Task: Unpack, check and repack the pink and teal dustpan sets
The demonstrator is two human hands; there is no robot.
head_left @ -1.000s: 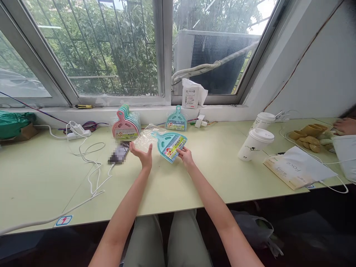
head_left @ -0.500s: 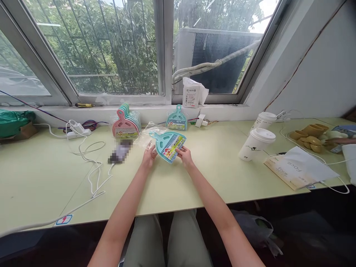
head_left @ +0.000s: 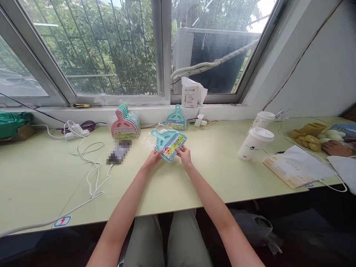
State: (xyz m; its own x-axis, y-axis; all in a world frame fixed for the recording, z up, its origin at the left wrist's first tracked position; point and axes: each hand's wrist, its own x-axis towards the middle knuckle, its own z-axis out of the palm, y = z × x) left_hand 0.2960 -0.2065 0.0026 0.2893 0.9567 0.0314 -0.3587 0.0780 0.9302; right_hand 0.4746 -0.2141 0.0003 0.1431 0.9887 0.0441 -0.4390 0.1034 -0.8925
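Observation:
A teal mini dustpan set point(head_left: 169, 144) with a yellow label and a clear plastic bag around it is held tilted above the table. My left hand point(head_left: 154, 159) grips its lower left edge, fingers partly behind the plastic. At its right corner, my right hand point(head_left: 184, 155) pinches the label side between thumb and fingers. Behind, a row of bagged dustpans with a pink one in front point(head_left: 124, 124) stands against the wall. Another bagged teal dustpan point(head_left: 176, 119) leans on the wall right of them.
A blurred phone point(head_left: 119, 152) and white cables lie to the left, beside a power strip point(head_left: 77, 134). At right stand two white cups point(head_left: 254, 144), a paper bag point(head_left: 299, 167) and a plate of food. Another person's hand point(head_left: 337, 148) is at the far right.
My left hand has moved right onto the dustpan's lower left edge, and the loose plastic now gathers closer round it. The other person's hand has come further into view.

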